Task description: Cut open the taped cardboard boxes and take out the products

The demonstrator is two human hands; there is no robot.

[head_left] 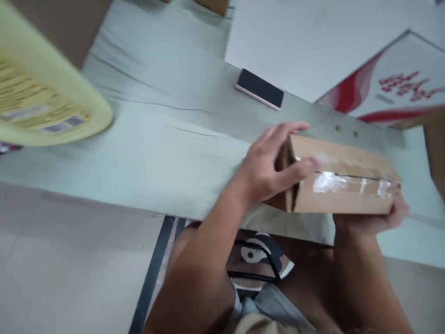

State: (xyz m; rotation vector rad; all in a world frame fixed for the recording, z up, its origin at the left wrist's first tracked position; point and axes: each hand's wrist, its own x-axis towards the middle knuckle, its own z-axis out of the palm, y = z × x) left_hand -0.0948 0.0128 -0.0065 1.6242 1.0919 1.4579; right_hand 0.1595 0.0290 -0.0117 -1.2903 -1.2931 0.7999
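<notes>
On the left is a pale yellow bottle (pixel 52 93) at the surface (pixel 156 148). Farther right, on the far side, lies a phone (pixel 260 88). Nearer, the left hand (pixel 262 162) grips the left end of a cardboard box (pixel 347 202), thumb pressed on its taped face. The box appears raised at the surface's near side: picking up looks done, setting down not; shiny tape (pixel 327 182) lies along the seam. The right hand (pixel 396 215) cups its right end from below. Beyond, a red-and-white carton (pixel 392 88) sits far right.
</notes>
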